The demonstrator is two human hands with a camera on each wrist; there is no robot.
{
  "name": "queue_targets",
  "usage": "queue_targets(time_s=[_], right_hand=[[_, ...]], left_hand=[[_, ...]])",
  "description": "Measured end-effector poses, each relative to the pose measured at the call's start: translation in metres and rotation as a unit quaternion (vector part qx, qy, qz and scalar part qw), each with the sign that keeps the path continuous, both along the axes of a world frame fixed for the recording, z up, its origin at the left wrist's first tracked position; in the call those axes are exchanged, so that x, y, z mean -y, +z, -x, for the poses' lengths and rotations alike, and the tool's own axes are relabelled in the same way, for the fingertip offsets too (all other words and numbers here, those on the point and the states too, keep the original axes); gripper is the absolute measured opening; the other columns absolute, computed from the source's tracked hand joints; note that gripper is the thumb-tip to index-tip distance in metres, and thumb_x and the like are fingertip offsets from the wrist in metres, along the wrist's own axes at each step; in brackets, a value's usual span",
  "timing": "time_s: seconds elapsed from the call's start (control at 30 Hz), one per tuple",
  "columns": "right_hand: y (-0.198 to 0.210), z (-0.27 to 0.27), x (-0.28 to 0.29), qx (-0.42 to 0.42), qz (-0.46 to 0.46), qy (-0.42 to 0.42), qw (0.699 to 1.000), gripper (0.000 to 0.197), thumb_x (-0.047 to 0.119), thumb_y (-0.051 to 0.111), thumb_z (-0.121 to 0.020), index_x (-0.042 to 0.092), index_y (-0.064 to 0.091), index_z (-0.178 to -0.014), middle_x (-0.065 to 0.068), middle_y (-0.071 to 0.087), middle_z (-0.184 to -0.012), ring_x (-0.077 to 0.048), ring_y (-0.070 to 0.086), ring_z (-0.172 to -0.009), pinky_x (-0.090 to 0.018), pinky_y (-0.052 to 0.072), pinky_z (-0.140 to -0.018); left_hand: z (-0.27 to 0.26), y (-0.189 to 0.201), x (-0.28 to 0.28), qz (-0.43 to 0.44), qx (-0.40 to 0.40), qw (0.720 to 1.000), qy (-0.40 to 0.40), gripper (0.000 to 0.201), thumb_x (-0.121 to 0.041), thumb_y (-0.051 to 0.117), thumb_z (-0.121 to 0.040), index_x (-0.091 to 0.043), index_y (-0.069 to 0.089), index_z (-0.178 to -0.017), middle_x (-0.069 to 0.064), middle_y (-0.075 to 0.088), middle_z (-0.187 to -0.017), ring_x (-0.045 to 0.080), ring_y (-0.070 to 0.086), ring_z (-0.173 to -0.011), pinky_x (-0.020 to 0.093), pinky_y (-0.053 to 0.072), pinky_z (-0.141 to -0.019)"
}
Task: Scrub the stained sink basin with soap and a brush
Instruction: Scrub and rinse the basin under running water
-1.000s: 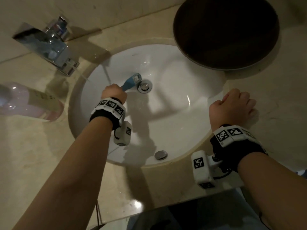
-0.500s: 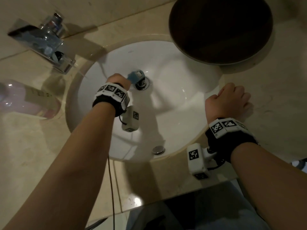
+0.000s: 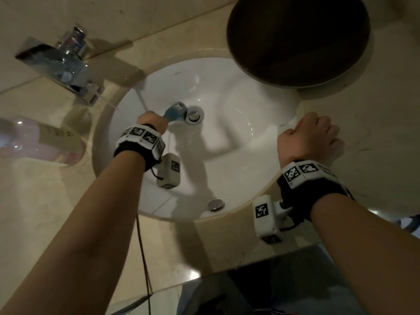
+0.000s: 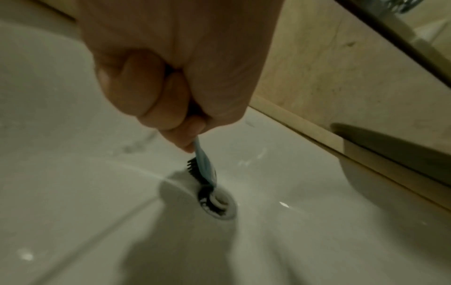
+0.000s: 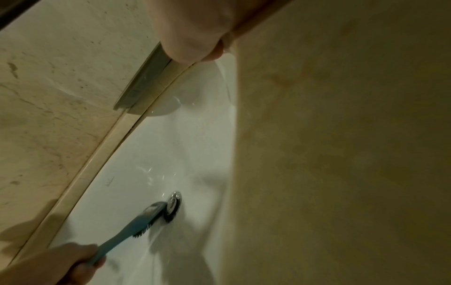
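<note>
**Operator:** At the bottom of the basin (image 3: 238, 142), your left hand (image 3: 151, 122) has its fingers (image 4: 146, 92) clamped round the handle of the blue brush (image 5: 136, 225). What should you check?

**Supervisor:** Confirm where the bristles sit. In both wrist views they rest against the rim of the drain (image 3: 193, 115), with the head tilted down from your fist. Judged from that, you are working the ring round the drain. Keep the bristles flat on the porcelain, press lightly, and work in short strokes round the metal rim so the head does not slip into the opening.

**Operator:** And the right hand (image 3: 310, 135)?

**Supervisor:** It rests on the stone surface (image 3: 375, 110) at the basin's right edge, fingers curled together and holding nothing. Use it as a brace only.

**Operator:** Is water running?

**Supervisor:** A thin stream falls from the tap (image 3: 66, 67) into the basin just left of the brush. Whether soap is on the bristles cannot be told.

**Operator:** Count the items.

**Supervisor:** One brush, one basin, one drain, one overflow cap (image 3: 216, 204) on the near wall, one tap, one pink bottle (image 3: 38, 142) lying on the surface at left, one dark round bowl (image 3: 297, 39) behind the basin.
</note>
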State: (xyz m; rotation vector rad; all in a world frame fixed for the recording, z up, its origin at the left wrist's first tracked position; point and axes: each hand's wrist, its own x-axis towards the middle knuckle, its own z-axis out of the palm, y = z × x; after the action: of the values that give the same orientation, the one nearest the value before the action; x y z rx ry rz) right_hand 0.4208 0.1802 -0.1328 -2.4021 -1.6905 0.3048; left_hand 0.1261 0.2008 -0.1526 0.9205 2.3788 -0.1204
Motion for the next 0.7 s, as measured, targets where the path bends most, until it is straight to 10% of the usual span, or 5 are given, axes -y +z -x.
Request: queue_targets(time_s=[0.23,0.37,0.57,0.7], right_hand=[[-0.003,0.0,0.002,0.005,-0.018,0.005,1.0,0.025,0.016,0.049,-0.079,0.006,0.053,-0.101,-0.016,0.051,-0.113,-0.031,0.044,-0.11,-0.04,0.029,-0.091],[-0.003,0.0,0.002,0.002,-0.033,0.007,0.999,0.026,0.013,0.046,-0.078,0.006,0.054,-0.101,-0.016,0.052,-0.113,-0.031,0.045,-0.109,-0.041,0.03,-0.09],[-0.001,-0.001,0.001,-0.014,-0.006,0.004,1.0,0.026,0.013,0.046,-0.081,0.007,0.052,-0.105,-0.015,0.049,-0.118,-0.03,0.041,-0.115,-0.039,0.025,-0.091],[0.001,0.0,0.002,-0.009,0.0,0.007,1.0,0.027,0.015,0.046,-0.081,0.007,0.052,-0.106,-0.015,0.049,-0.118,-0.03,0.041,-0.115,-0.039,0.027,-0.093]], left_hand=[[-0.061,0.002,-0.009,-0.028,0.136,0.99,0.005,0.029,-0.017,0.039,-0.094,0.002,0.061,-0.097,0.017,0.063,-0.082,0.025,0.06,-0.059,0.03,0.047,-0.052],[-0.083,0.003,-0.011,0.004,0.254,0.967,0.036,0.03,-0.013,0.028,-0.099,-0.01,0.042,-0.072,0.001,0.044,-0.044,0.002,0.033,-0.017,0.007,0.02,-0.023],[-0.053,-0.009,-0.001,0.006,0.022,0.999,-0.05,0.022,-0.018,0.048,-0.086,-0.002,0.061,-0.094,0.011,0.068,-0.09,0.03,0.067,-0.083,0.037,0.056,-0.08],[-0.052,0.017,0.002,0.029,-0.039,0.994,-0.101,0.025,-0.014,0.041,-0.093,0.001,0.061,-0.097,0.018,0.065,-0.109,0.034,0.063,-0.098,0.039,0.05,-0.084]])
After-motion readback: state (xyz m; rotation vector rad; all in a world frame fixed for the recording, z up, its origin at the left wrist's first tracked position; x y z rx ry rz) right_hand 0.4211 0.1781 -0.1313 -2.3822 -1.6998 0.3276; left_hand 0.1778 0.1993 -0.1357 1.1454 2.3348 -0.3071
